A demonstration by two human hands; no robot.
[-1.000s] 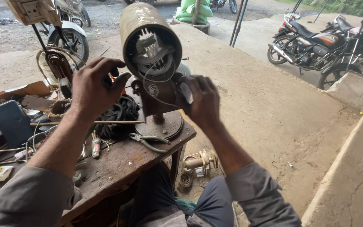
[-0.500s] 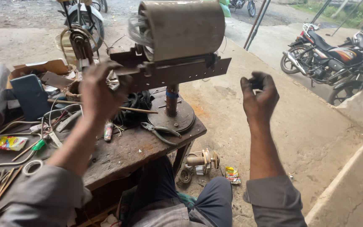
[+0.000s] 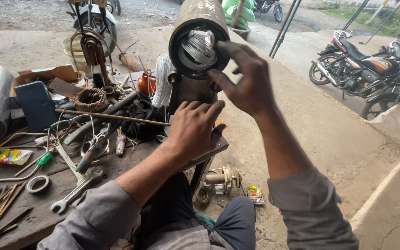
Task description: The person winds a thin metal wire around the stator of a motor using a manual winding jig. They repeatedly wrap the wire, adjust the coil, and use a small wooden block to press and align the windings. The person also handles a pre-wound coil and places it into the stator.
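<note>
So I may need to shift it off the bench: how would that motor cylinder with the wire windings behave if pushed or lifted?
The motor cylinder is probably heavy for its size: thick metal shell, packed with wire windings. It sits high on a narrow stand, so a push might tip or swing it. The right hand is at its open end, the left hand by the stand; exposed windings likely bend easily.

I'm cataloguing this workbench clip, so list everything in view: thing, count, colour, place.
motor housing: one, rusty grey cylinder with silver wire windings, on a stand at the bench's far edge
workbench: one, dark, left
spanner: one, silver, bench front
tape roll: one, pale, bench front left
oil can: one, orange, behind the stand
motorcycles: at least two, dark, right
left hand: one, resting by the stand's base
right hand: one, fingers spread at the housing's open end
</note>
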